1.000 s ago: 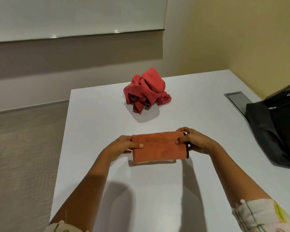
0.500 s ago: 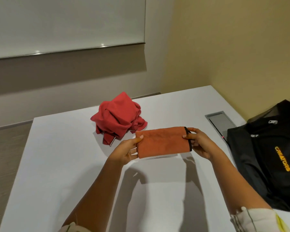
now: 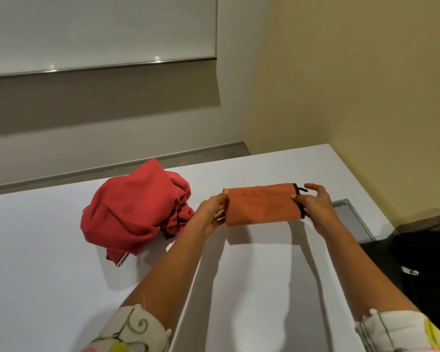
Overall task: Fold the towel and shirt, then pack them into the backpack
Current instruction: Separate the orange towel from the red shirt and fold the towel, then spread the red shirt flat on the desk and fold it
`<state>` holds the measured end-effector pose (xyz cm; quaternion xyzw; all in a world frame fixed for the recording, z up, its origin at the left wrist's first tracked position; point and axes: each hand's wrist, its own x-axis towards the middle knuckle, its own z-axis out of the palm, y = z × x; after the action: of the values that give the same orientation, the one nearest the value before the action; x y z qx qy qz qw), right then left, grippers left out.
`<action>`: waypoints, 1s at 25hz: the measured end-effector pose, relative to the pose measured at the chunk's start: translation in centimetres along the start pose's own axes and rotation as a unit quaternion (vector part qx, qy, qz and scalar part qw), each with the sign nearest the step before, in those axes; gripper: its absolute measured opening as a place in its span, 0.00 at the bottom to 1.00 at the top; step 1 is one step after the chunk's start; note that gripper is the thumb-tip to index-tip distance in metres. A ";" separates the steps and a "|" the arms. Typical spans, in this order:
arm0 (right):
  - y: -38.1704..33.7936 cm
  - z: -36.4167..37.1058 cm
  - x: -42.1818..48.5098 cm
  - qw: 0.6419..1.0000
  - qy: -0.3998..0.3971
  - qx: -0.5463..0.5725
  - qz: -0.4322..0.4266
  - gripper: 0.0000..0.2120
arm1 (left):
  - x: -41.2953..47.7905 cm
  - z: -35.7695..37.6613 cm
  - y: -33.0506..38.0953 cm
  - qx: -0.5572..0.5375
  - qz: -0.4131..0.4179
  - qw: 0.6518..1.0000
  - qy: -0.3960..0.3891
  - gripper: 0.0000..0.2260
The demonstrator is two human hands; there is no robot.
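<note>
An orange folded towel with a black trimmed end hangs in the air above the white table. My left hand grips its left end and my right hand pinches its right, black-edged end. A crumpled red shirt lies in a heap on the table to the left of the towel. The black backpack lies at the right edge of the table, partly cut off by the frame.
A grey metal cable hatch is set into the table just beyond the backpack. A beige wall stands close on the right, and a whiteboard hangs on the far wall.
Both hands have lifted the folded towel off the table and carried it up and to the right. The view has turned right, so the shirt now sits further left.
</note>
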<state>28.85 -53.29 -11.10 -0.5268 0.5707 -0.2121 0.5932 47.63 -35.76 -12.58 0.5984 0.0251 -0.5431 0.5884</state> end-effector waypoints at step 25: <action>1.6 3.5 4.1 0.970 0.149 -0.138 -0.133 0.20 | 2.3 -7.3 4.6 0.756 0.179 0.493 0.391 0.55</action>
<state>32.52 -54.89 -15.11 -0.6370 0.6016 -0.2842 0.3892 56.18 -33.27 -13.09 0.9569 -0.2755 0.0526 -0.0748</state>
